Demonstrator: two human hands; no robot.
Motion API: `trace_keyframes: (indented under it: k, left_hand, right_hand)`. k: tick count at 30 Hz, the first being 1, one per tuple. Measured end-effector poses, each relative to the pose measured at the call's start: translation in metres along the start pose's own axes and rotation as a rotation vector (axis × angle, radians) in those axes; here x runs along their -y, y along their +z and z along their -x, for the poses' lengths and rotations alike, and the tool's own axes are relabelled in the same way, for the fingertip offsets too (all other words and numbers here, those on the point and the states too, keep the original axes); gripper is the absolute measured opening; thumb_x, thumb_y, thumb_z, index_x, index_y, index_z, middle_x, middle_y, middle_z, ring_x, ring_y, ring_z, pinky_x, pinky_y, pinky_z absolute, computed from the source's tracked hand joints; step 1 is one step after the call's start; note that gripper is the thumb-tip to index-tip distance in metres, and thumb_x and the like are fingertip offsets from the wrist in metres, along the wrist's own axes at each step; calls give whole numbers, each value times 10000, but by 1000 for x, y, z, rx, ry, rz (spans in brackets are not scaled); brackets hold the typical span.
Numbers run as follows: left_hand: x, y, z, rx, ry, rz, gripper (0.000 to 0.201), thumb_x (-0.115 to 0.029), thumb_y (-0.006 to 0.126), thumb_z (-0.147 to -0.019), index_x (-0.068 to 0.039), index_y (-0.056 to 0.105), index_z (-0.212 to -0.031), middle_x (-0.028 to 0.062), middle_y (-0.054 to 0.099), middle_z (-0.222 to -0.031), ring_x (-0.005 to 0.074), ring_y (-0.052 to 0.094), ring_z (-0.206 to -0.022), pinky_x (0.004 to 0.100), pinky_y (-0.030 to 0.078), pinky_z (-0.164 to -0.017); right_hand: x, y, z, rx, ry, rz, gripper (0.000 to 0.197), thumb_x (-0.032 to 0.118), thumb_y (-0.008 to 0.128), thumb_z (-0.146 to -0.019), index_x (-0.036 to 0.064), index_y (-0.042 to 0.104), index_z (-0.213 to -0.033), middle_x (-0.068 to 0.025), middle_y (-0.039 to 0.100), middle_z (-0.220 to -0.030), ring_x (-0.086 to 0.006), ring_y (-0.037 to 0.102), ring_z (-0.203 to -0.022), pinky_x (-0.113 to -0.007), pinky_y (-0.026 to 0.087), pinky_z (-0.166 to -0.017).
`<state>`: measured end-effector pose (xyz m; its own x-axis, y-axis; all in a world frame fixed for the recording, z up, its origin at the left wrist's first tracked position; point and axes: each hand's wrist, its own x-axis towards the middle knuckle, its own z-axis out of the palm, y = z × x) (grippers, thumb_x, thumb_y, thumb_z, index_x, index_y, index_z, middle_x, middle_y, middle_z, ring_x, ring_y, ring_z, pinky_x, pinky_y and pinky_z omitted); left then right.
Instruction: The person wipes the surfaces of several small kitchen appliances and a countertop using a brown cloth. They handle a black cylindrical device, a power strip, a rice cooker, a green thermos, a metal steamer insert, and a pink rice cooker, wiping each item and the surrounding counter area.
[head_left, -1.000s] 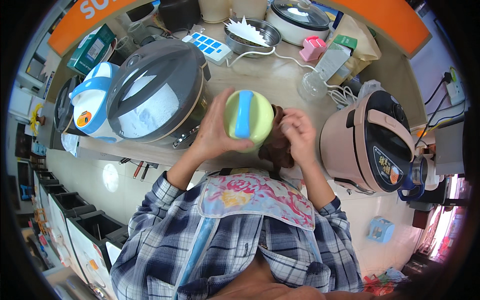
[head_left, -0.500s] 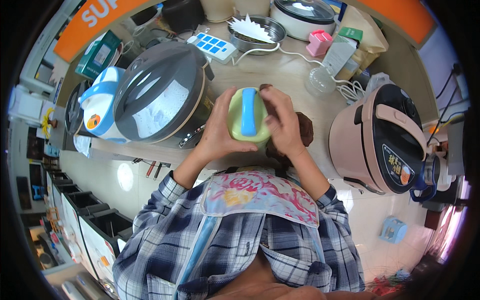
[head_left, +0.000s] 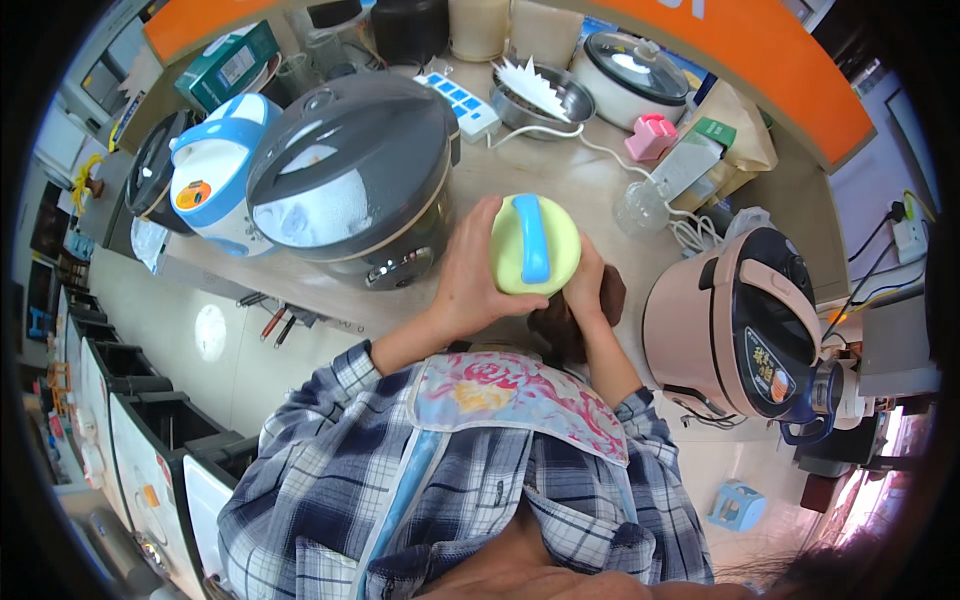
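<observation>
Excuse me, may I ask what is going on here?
A person grips a green-lidded, blue-handled container with the left hand at a counter. The right hand, partly hidden, is at its right side, with a brown cloth beside the wrist. A dark grey cooker stands to the left and a pink cooker to the right.

Cropped white lettering [head_left: 687,6] on orange board [head_left: 790,70], pale characters [head_left: 765,365] on pink cooker [head_left: 690,320]; white label [head_left: 238,66] on green box [head_left: 206,86]

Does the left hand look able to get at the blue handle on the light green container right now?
Probably yes. The left hand holds the side of the light green container, and nothing lies over the blue handle on top, though the grip would likely have to shift.
</observation>
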<state>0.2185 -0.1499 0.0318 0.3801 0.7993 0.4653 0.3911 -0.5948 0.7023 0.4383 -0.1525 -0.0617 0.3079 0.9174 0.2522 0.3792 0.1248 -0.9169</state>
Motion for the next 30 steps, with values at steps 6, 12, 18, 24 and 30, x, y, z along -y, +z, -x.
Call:
trace_keyframes:
  k: [6, 12, 18, 24, 30]
  left_hand:
    - [-15, -45, -23, 199, 239, -170, 777, -375, 812, -797, -76, 495, -1440, 224, 369, -1552, 432, 371, -1415, 511, 320, -1143]
    - [-17, -59, -72, 489, 293, 15, 480, -105, 680, -867, -115, 596, -1340, 192, 446, -1508, 418, 410, -1387, 500, 326, -1136]
    - [-15, -51, -87, 522, 219, -61, 503, 98, 565, -790, -89, 602, -1256, 169, 491, -1486, 393, 463, -1356, 415, 398, -1117]
    - [4, -20, -89, 281, 12, 267, 348, 64, 658, -784, -69, 600, -1101, 142, 609, -1356, 287, 586, -1209, 374, 446, -1047]
    - [-13, -12, -118, -202, -209, 802, 177, 16, 680, -904, -12, 632, -1073, 97, 635, -1297, 177, 622, -1123, 321, 509, -975]
  right_hand:
    - [22, -52, 27, -181, -261, 558, 251, 159, 668, -913, 57, 665, -1142, -134, 691, -1067, -354, 633, -1026, -452, 491, -884]
    - [-7, -71, 68, -118, -297, 567, 468, 288, 694, -866, 79, 629, -1280, -138, 612, -1318, -370, 517, -1241, -501, 346, -1073]
    - [-26, -64, 71, -264, -395, 511, 392, 259, 656, -876, 64, 668, -1216, -142, 635, -1281, -362, 554, -1203, -470, 394, -1029]
    - [-25, -66, 70, -267, -399, 460, 373, 237, 673, -848, 64, 684, -1178, -139, 646, -1250, -358, 566, -1187, -467, 401, -1019]
    - [-23, -69, 70, -258, -377, 417, 374, 235, 685, -830, 64, 689, -1163, -138, 646, -1239, -360, 572, -1179, -473, 403, -1020]
